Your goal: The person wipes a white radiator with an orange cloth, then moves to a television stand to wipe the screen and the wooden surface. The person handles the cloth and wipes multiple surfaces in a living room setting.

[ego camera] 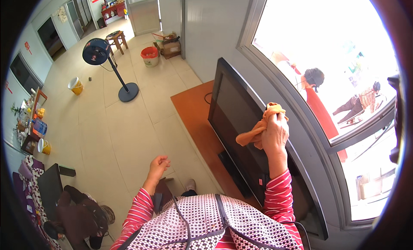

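My right hand [276, 133] grips an orange cloth [255, 135] at the top edge of a flat-screen television [238, 103], and part of the cloth hangs over the dark screen. The television stands on an orange-brown wooden cabinet [190, 103], below a window. Over the floor, left of the cabinet, my left hand [158, 166] holds nothing, its fingers loosely curled and partly apart. A dark bar-shaped object [234, 172] lies on the cabinet in front of the screen.
A pedestal fan [128, 92], a wooden stool [116, 38] and a lined bin [149, 57] stand on the tiled floor. At lower left a person in dark clothes [80, 214] bends by a black table [50, 185]. Other people are beyond the window [287, 78].
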Available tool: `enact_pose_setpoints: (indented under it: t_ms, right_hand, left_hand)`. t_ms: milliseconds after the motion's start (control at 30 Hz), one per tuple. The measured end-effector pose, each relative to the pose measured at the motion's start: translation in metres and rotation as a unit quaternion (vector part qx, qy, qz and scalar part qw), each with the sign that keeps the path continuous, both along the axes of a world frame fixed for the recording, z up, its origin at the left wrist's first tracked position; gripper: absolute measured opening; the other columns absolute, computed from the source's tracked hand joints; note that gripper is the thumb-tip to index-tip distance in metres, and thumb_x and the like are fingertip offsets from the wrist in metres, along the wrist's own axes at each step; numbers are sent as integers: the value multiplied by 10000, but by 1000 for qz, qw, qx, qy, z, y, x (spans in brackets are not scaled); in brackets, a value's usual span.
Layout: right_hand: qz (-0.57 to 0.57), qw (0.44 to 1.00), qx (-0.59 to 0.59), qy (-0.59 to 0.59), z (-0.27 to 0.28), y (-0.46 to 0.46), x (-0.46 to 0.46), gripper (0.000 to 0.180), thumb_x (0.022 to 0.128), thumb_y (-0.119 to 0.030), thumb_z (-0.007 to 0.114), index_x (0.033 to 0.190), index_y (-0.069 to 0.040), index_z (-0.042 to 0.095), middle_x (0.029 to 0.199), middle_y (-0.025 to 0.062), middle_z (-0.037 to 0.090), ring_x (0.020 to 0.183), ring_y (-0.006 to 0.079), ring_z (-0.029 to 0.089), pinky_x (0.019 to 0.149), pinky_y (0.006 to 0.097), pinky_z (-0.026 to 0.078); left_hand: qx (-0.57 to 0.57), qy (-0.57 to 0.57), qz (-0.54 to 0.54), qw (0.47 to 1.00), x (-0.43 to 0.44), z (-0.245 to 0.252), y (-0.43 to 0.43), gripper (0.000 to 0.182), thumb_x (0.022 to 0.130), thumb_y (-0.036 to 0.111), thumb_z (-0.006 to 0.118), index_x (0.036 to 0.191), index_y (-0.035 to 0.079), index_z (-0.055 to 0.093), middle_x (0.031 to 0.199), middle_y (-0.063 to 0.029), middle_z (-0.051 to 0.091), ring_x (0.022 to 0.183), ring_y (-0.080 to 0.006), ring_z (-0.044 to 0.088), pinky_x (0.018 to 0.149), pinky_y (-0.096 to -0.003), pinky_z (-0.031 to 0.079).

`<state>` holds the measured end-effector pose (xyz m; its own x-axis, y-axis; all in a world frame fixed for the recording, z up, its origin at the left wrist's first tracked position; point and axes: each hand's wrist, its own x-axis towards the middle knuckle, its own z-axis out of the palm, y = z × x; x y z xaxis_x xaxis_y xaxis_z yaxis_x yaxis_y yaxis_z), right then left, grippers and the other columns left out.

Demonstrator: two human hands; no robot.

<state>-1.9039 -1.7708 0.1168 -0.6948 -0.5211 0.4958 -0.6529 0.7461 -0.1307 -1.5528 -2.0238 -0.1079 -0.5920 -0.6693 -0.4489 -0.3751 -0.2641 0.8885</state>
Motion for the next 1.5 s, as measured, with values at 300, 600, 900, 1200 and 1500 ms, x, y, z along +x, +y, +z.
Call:
enact_pose_setpoints:
  t_ms: [300, 600, 900, 1200, 1500]
  right_hand:
    - [34, 999, 19, 35, -4, -148, -63, 336, 776, -79, 721, 1107, -59, 669, 1084, 193, 639, 1012, 389, 649, 878, 467, 523]
    - [26, 999, 37, -25, -1, -260, -100, 312, 852, -78, 673, 1162, -50, 645, 1215, 223, 636, 1136, 403, 637, 961, 477, 517]
    - [82, 995, 57, -23, 2, -304, -116, 239, 872, -163, 699, 1105, -113, 678, 1234, 122, 651, 1201, 334, 607, 1017, 428, 496]
    - [114, 993, -4, -14, 1, -224, -88, 328, 769, -112, 779, 1057, -72, 627, 1187, 145, 630, 1119, 373, 620, 960, 460, 514]
    - [129, 990, -7, -55, 4, -125, -63, 205, 931, -169, 600, 1103, -61, 628, 1205, 164, 630, 1115, 369, 636, 949, 472, 518]
  left_hand:
    - [32, -21, 64, 997, 13, -23, -52, 343, 986, 160, 643, 1288, 1, 606, 1117, -119, 730, 932, -175, 708, 777, -296, 542]
    - [59, -44, 63, 995, 28, -45, -63, 358, 980, 174, 637, 1288, -4, 597, 1121, -117, 725, 941, -196, 716, 801, -311, 547]
    - [65, -70, 60, 994, 42, -44, -62, 365, 964, 173, 642, 1276, -12, 609, 1112, -122, 723, 933, -199, 719, 781, -301, 550]
    - [37, -47, 4, 998, 19, -36, -47, 372, 985, 164, 617, 1301, -31, 595, 1117, -123, 723, 942, -198, 716, 803, -306, 555]
    - [-9, -54, -84, 995, -22, -12, 12, 334, 994, 140, 600, 1291, -14, 604, 1115, -123, 733, 937, -191, 719, 798, -306, 554]
